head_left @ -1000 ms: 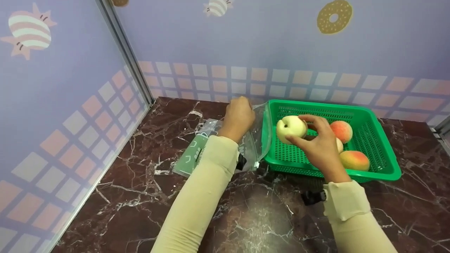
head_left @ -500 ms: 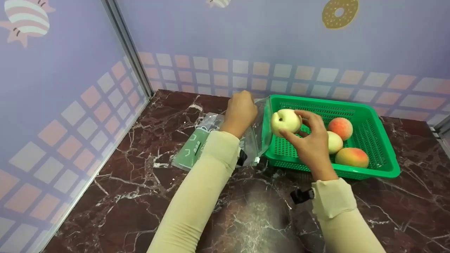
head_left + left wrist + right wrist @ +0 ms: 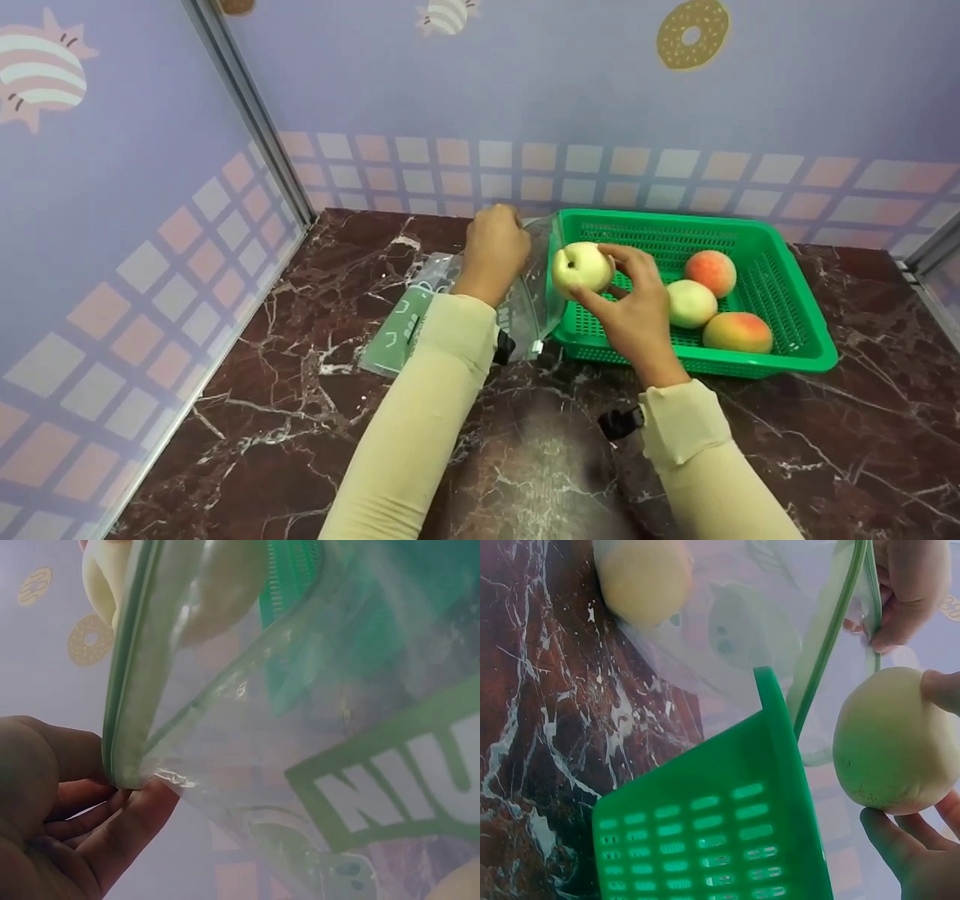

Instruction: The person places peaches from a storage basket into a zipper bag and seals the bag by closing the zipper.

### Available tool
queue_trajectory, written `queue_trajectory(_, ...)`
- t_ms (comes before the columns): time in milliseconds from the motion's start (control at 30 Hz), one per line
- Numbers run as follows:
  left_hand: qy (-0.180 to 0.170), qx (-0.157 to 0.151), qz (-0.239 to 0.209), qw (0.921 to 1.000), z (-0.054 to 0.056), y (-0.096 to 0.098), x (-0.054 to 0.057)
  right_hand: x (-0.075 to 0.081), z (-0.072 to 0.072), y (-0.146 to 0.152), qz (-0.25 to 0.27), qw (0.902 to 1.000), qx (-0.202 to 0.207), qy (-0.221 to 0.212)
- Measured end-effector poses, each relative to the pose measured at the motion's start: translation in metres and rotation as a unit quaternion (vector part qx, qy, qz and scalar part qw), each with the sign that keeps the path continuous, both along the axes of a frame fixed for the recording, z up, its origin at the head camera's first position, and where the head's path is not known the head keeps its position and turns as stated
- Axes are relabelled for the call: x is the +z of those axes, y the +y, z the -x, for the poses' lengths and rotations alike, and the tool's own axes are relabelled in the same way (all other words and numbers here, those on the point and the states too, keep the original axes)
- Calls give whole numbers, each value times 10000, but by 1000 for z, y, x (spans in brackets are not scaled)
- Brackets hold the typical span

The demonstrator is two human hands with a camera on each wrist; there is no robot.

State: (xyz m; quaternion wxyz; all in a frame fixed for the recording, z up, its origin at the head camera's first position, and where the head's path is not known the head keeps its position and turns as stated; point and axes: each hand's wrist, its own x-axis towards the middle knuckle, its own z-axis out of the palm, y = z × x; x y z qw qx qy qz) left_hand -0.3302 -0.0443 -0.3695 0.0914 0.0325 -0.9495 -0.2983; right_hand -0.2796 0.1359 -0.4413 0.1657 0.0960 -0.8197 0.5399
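My left hand [image 3: 493, 251] pinches the mouth edge of a clear zip bag [image 3: 527, 315] with green print, its opening spread toward the basket. In the left wrist view, thumb and fingers grip the bag's corner by the green zip strip [image 3: 120, 697]. A pale yellow peach [image 3: 583, 268] is held by the fingertips of my right hand [image 3: 637, 307], above the basket's left rim and close to the bag's mouth. Low inside the bag, another pale peach [image 3: 645, 581] shows through the plastic in the right wrist view.
The green plastic basket [image 3: 660, 217] stands right of the bag. In it lie an orange-red peach [image 3: 710, 273], a pale peach [image 3: 691, 304] and a yellow-red peach [image 3: 738, 332]. A patterned wall [image 3: 450, 90] rises behind the dark marbled table [image 3: 285, 420], another at left.
My right hand has carried the peach leftward, from over the basket to beside the bag's mouth. My left hand keeps its grip on the bag.
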Motion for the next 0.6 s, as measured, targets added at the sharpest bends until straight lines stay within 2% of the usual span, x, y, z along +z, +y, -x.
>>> queue_trajectory(100, 131, -33, -16, 9999, 1, 2, 4, 3, 2, 0, -38, 9999, 12, 135)
queue_trajectory(267, 236, -91, 0, 9997, 1, 6, 5, 3, 3, 0, -165, 9998, 59, 93)
queue_trajectory(467, 534, -292, 27, 9981, 1, 7, -1, -4, 3, -3, -235, 9996, 104, 106)
queue_trajectory(600, 576, -133, 68, 9982, -4, -2, -7, -10, 3, -14, -316, 9991, 259, 146)
